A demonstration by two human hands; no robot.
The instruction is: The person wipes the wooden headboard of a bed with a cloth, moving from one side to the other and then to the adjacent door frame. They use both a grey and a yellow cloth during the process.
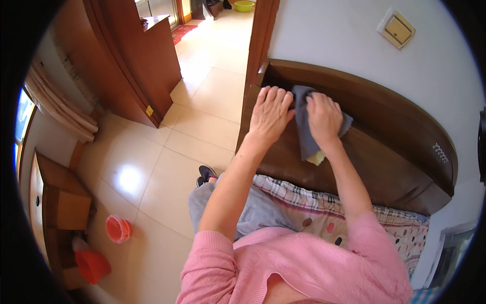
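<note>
My right hand (324,117) is closed round a dark grey cloth (304,124), bunched under the fingers at the top edge of a brown headboard (400,175). The cloth hangs down over the padded front, and a pale yellow corner (317,158) shows at its lower end. To the left, my left hand (271,112) grips the same edge near the headboard's left end, fingers curled over it; the fingertips are hidden. Behind the padded front runs a dark recess along the back panel (390,105).
A bed with a dotted, plaid-edged cover (309,218) lies under me. On the tiled floor at left stand a small pink bucket (118,229) and a red bin (93,267), beside a wooden cabinet (66,207). A brown door (126,61) stands by the doorway; a light switch (397,29) is on the wall.
</note>
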